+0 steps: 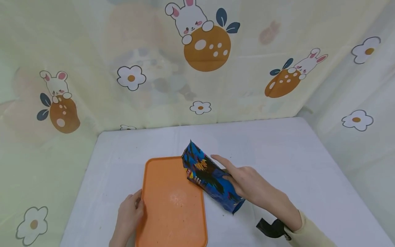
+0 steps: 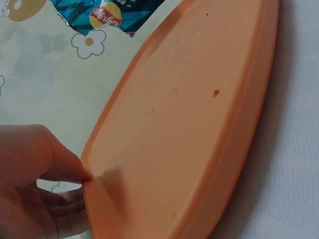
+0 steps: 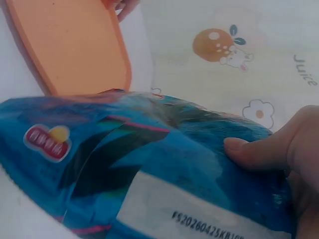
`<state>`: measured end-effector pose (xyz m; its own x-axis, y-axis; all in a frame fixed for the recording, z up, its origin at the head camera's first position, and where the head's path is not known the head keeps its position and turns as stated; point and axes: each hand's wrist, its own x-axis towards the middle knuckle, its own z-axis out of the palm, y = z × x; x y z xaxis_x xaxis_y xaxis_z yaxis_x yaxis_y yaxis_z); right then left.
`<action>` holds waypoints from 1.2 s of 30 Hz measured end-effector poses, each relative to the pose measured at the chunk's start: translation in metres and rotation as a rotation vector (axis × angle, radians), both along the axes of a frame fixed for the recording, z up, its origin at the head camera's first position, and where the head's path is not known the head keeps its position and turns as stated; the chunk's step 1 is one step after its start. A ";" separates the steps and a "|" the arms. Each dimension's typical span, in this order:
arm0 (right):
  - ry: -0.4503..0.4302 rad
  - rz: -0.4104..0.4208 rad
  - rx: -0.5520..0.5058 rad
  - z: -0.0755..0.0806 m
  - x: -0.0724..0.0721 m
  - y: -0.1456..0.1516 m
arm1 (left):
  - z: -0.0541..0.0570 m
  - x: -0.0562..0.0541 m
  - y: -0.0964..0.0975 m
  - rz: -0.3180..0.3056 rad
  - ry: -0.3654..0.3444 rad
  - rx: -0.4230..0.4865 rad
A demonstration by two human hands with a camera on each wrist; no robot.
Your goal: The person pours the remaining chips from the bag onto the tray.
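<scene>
A shiny blue snack bag (image 1: 206,176) with dark leaf shapes and a red-and-yellow logo slants over the far right corner of an orange tray (image 1: 172,219). My right hand (image 1: 251,185) grips the bag near its lower right end, the thumb (image 3: 249,152) pressing its side in the right wrist view. Whether the bag's far end is torn open, I cannot tell. At the tray's left edge, my left hand (image 1: 129,212) pinches the rim between thumb and fingers. Small dark crumbs (image 2: 216,93) lie on the tray in the left wrist view.
Beneath everything is a table with a white cloth (image 1: 265,151). A pale curtain (image 1: 240,92) printed with rabbits and flowers rises behind the table and along its sides. A black strap (image 1: 271,229) hangs at the right wrist by a pale yellow sleeve (image 1: 311,233).
</scene>
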<state>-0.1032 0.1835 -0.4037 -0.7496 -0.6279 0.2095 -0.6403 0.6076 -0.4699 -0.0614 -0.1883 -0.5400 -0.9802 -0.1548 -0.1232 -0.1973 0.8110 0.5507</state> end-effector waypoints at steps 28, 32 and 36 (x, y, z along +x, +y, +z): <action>-0.128 0.195 0.033 0.007 -0.017 -0.002 | -0.001 0.000 -0.002 -0.020 0.023 0.011; -0.127 0.235 0.068 0.013 -0.019 -0.006 | -0.002 0.000 -0.002 -0.019 0.025 0.011; -0.137 0.263 0.133 0.021 -0.019 -0.012 | -0.002 0.000 -0.002 -0.015 0.028 0.017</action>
<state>-0.1225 0.1716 -0.3822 -0.5737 -0.8188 0.0216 -0.7198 0.4915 -0.4902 -0.0618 -0.1906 -0.5425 -0.9855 -0.1385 -0.0979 -0.1696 0.8044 0.5693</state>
